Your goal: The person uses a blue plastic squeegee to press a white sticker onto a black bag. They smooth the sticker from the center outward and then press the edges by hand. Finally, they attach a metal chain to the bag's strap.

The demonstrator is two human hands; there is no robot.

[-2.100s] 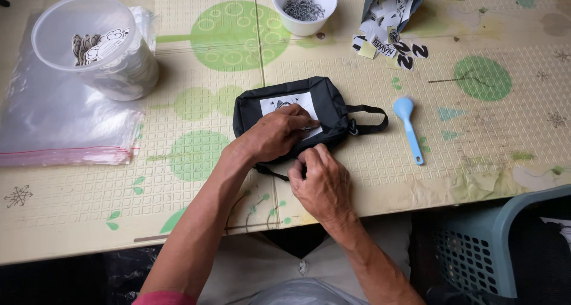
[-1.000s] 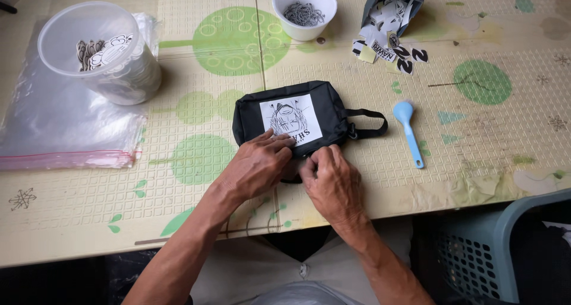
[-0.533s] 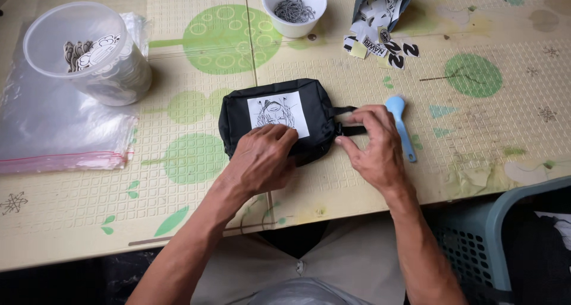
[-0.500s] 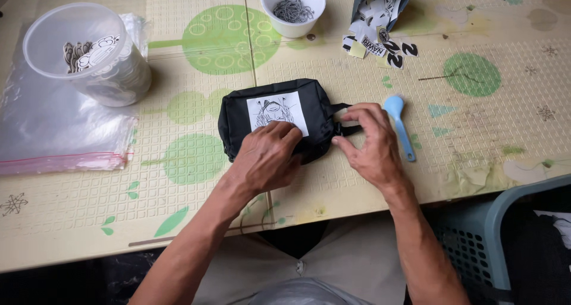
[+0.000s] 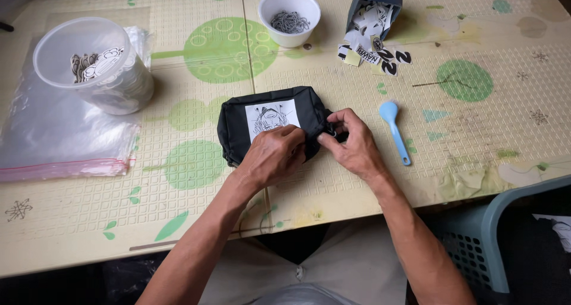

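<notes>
Head view, step in hand: working the right end of black pouch [image 5: 270, 123], seemingly at the zip pull or strap ring; exact part hidden under fingers. Pouch lying flat on tabletop [image 5: 488, 132], near front edge, white printed patch facing up.

Left hand [image 5: 275, 156]: pressing down on pouch's lower right portion, palm down, fingers curled together over the fabric, steadying it. Forearm reaching in from lower left, wrist straight.

Right hand [image 5: 352, 143]: sitting just right of pouch, thumb and forefinger pinching together on a small dark part at pouch's right end; remaining fingers loosely bent. Forearm angling in from lower right.

Next move, as a judgement: calling for a steady hold by the left hand while the right draws the small part along or away from the pouch; fine pinch needed, little force.

Surrounding, relative to pouch:
- light blue spoon [image 5: 394, 126], just right, beyond right hand.
- white bowl [image 5: 289, 16] holding small metal bits, behind.
- dark box [image 5: 375, 1] spilling stickers, behind right.
- clear tub [image 5: 89, 64] on plastic zip bag [image 5: 59, 138], well left.
</notes>
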